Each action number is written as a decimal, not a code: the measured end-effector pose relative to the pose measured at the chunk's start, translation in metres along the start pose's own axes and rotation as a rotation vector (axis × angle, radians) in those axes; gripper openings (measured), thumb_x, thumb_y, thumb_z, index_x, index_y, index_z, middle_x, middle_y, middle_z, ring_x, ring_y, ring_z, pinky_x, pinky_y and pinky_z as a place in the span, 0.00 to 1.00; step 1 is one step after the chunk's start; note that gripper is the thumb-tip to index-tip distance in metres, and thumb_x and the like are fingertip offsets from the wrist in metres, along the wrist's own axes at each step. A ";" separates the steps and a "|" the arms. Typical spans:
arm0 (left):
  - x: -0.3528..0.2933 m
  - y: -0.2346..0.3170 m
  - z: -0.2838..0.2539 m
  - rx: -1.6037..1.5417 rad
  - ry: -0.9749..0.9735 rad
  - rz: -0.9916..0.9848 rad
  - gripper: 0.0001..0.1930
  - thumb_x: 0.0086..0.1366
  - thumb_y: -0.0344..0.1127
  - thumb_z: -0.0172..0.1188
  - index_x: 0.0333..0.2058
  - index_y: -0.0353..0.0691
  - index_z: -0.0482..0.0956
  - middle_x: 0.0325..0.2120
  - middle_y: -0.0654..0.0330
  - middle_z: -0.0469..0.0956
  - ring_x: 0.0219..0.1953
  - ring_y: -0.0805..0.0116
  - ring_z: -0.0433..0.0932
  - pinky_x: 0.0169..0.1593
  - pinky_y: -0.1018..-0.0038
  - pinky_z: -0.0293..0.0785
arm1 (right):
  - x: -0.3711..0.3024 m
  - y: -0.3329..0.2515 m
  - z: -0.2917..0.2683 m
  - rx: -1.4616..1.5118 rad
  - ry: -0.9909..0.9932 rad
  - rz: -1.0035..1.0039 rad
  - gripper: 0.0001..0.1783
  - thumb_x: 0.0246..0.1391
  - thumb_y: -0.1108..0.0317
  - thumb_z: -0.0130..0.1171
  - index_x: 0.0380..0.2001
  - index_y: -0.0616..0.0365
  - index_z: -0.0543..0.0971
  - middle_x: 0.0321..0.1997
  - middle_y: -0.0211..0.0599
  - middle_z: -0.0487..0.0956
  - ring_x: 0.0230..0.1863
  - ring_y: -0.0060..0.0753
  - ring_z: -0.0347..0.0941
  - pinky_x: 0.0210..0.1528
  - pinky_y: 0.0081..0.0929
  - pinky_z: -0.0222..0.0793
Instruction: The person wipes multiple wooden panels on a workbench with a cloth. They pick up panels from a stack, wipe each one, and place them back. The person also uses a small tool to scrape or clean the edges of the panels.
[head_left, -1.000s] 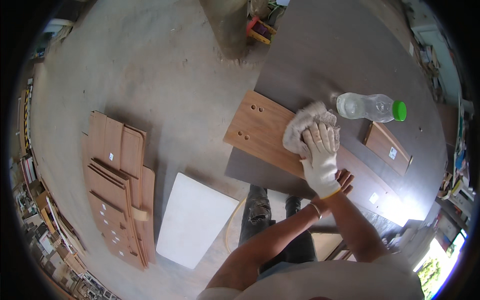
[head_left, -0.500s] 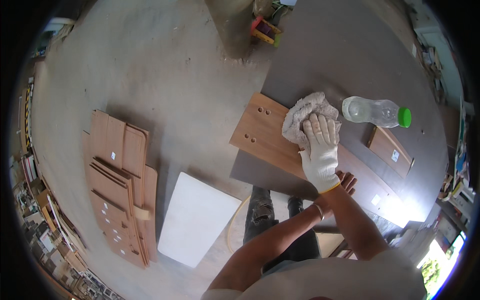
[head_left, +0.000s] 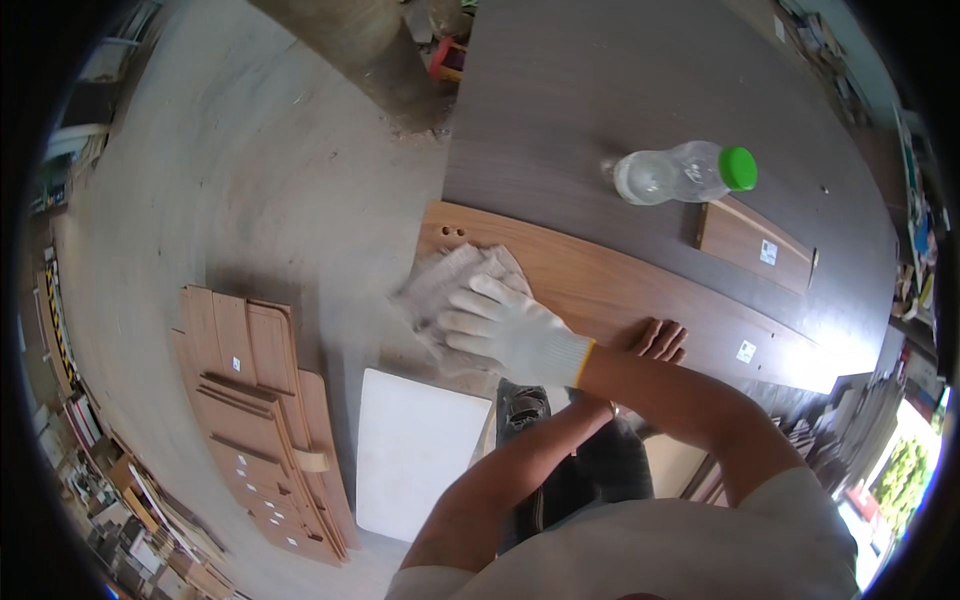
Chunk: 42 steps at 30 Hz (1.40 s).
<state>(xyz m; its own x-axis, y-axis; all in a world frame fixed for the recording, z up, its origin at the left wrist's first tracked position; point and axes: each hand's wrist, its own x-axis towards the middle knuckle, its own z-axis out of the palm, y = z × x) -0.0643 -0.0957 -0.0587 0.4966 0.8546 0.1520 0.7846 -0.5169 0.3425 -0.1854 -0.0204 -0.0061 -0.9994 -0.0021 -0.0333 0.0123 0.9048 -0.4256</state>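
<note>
A long wood-grain board (head_left: 600, 270) with drilled holes near its left end lies along the near edge of a dark tabletop (head_left: 560, 110). My right hand (head_left: 505, 325), in a white knit glove, presses a crumpled grey cloth (head_left: 465, 265) at the board's left end, fingers spread over it. Part of the cloth reaches past the board's edge. My bare left hand (head_left: 662, 340) rests with its fingers on the board's near side, farther right; its palm is hidden behind my right forearm. My forearms cross, the right one above the left.
Beyond the board, a clear bottle with a green cap (head_left: 685, 173) lies on its side, next to a short wooden piece (head_left: 757, 245) with a label. Stacked brown panels (head_left: 255, 400) and a white panel (head_left: 420, 450) are at lower left. A thick column (head_left: 370, 60) stands at the far left.
My right hand has slid the cloth left and nearer to me, over the board's left end. My left hand stays on the board. The whole view has shifted and turned.
</note>
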 end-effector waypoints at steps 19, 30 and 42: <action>-0.062 0.010 -0.090 -0.435 0.049 -0.348 0.20 0.63 0.27 0.60 0.54 0.39 0.82 0.38 0.53 0.85 0.40 0.50 0.82 0.50 0.54 0.77 | -0.405 -0.048 0.002 -0.035 0.228 0.759 0.23 0.52 0.60 0.66 0.53 0.48 0.85 0.65 0.32 0.78 0.72 0.41 0.68 0.78 0.53 0.54; 0.018 -0.139 -0.084 0.154 -0.256 -0.425 0.33 0.77 0.47 0.48 0.76 0.47 0.55 0.78 0.46 0.46 0.80 0.40 0.39 0.77 0.41 0.31 | -0.458 -0.075 0.060 -0.139 0.528 0.959 0.23 0.49 0.60 0.70 0.50 0.53 0.85 0.65 0.47 0.77 0.72 0.55 0.66 0.75 0.66 0.54; 0.055 -0.160 -0.130 -0.180 -0.757 -0.485 0.41 0.77 0.66 0.42 0.80 0.61 0.40 0.79 0.42 0.25 0.79 0.36 0.22 0.75 0.37 0.23 | -0.005 -0.093 0.083 0.667 1.094 0.689 0.24 0.60 0.66 0.57 0.59 0.57 0.79 0.69 0.40 0.74 0.73 0.38 0.66 0.77 0.32 0.60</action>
<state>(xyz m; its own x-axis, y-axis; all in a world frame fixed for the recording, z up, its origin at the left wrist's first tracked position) -0.2104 0.0407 0.0157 0.2880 0.6820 -0.6723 0.9325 -0.0401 0.3589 -0.1787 -0.1394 -0.0416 -0.3087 0.9373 0.1620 0.1972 0.2296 -0.9531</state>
